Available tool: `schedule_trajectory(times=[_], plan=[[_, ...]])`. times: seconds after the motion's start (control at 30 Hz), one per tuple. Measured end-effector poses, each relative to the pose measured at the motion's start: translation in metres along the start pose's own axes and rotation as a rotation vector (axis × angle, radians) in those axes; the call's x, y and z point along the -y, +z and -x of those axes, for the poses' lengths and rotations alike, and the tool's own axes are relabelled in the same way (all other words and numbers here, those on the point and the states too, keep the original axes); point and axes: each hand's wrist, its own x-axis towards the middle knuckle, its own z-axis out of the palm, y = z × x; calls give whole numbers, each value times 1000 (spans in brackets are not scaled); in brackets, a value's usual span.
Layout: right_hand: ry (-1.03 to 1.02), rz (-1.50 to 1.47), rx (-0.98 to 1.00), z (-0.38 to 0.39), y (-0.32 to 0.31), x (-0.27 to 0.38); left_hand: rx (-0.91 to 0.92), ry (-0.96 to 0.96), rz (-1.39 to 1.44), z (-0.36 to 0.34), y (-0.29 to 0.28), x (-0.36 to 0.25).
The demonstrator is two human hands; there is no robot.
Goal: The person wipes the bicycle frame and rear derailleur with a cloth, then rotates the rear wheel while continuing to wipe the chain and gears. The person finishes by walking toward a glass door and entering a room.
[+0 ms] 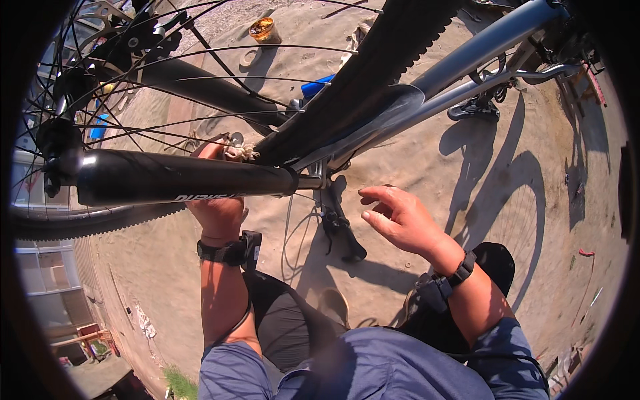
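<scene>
My left hand (pixel 223 219) reaches up behind the black fork leg (pixel 140 175) of a bicycle, its palm partly hidden by the tube. Above the tube its fingers are closed around a pale, frayed rag (pixel 241 152), close to the spokes and the black knobby tire (pixel 347 87). My right hand (pixel 403 217) hangs in the air right of the fork, fingers apart and holding nothing. Between the hands, below the fork crown, a handlebar grip with a brake lever (pixel 343 233) points downward.
The blue-grey frame (pixel 490 43) runs to the upper right, with a pedal (pixel 475 110) beneath it. On the sandy ground stand an orange tub (pixel 265 31) and, partly behind the tire, a blue object (pixel 315 87). A small red item (pixel 586 253) lies at far right.
</scene>
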Motion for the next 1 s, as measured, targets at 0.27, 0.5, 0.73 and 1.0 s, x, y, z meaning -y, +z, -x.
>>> schedule_trajectory(times=[0.27, 0.5, 0.73, 1.0], plan=[[-12, -18, -7, -1, -7, 2, 183, 204, -502, 7, 3, -25], [-3, -58, 2, -2, -9, -2, -65, -424, -66, 57, 6, -36], [-16, -56, 10, -4, -14, -6, 127, -591, 385, 73, 11, -56], [22, -88, 42, -4, -14, -10, 150, -762, 396, 82, 12, -42]])
